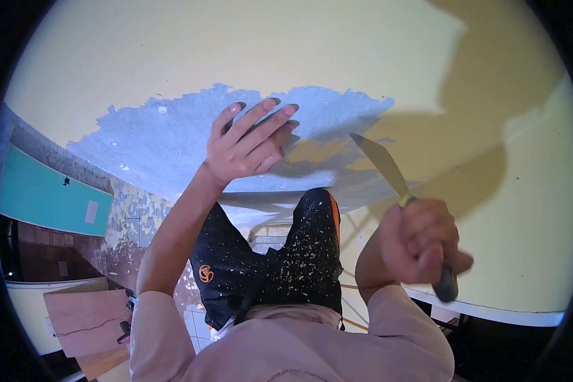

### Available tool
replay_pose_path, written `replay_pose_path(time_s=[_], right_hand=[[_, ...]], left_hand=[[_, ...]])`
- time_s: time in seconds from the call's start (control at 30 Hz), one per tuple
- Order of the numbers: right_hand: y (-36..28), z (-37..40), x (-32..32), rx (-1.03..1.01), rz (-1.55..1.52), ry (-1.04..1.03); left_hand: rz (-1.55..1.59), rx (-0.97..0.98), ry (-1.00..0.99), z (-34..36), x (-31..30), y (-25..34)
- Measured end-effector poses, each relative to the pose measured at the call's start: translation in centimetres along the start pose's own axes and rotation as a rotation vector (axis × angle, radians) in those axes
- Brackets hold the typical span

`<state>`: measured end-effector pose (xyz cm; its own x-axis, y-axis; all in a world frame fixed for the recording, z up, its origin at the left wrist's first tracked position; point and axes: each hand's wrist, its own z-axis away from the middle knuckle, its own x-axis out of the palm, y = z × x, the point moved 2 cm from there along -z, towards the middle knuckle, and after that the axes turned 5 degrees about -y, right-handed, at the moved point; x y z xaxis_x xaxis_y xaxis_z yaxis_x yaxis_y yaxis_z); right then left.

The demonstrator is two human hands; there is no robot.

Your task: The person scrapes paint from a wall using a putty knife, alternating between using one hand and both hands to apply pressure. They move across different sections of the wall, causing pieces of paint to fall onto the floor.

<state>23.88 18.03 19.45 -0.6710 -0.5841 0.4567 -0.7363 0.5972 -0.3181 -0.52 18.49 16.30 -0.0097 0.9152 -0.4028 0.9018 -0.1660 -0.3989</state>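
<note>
My right hand [420,240] is wrapped round the dark handle of a scraper [383,163] with a yellow collar. Its pointed metal blade tilts up and left, the tip overlapping the edge of the scraped area in this view. My left hand [248,140] holds nothing, its fingers apart and stretched toward the wall. Behind the fingers lies a bare grey-blue patch [172,137] with a ragged edge. Yellow paint [267,51] covers the wall around it, and a yellow remnant [318,151] shows within the patch.
Paint flakes speckle my dark trousers [293,254] and lie on the floor [124,245]. A turquoise door [51,191] stands at the left. Below it, a brown table [89,321] bears a cord and a small dark object. My shadow falls on the wall at right.
</note>
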Motion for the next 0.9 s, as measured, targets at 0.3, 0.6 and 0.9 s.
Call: replay_pose_path(time_s=[0.3, 0.6, 0.9], right_hand=[[0.3, -1.8, 2.4, -0.122, 0.143, -0.313], [2.2, 1.0, 2.9, -0.116, 0.208, -0.320], [2.5, 0.8, 2.5, -0.024, 0.733, -0.497]], left_hand=[[0.007, -0.014, -0.010, 0.1, -0.2, -0.1], [0.007, -0.032, 0.018, 0.0, -0.3, 0.2], [0.016, -0.010, -0.012, 0.4, -0.2, 0.0]])
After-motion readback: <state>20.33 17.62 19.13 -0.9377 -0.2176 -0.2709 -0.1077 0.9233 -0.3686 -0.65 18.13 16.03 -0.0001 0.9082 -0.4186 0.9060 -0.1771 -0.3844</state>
